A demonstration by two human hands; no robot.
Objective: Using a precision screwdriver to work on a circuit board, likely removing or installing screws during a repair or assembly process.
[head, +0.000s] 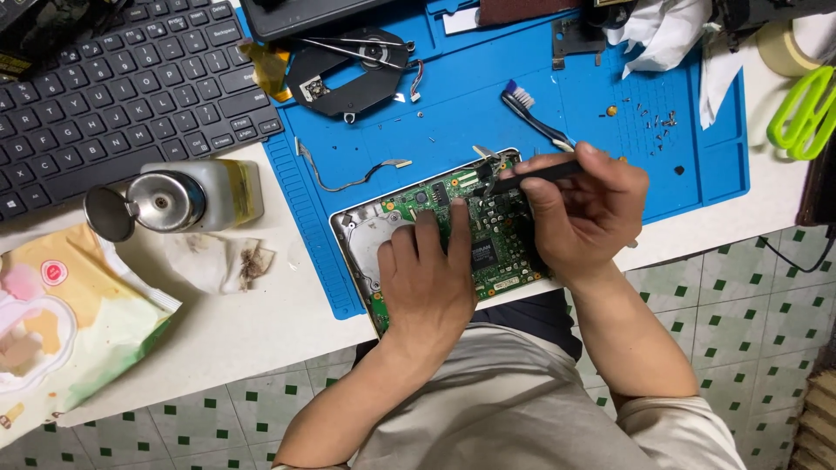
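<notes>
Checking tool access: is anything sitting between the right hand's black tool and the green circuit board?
Nothing visible. The right hand grips the black tool, whose tip already reaches the green circuit board near its upper edge. The left hand lies flat on the board, left of the tip, not under it. The toothbrush lies apart on the blue mat.

Glossy green circuit board, matt blue rubbery mat, shiny metal dispenser.

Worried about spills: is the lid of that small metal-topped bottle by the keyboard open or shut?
Open. The bottle's round hinged lid is flipped out to the side, leaving the metal top uncovered.
</notes>
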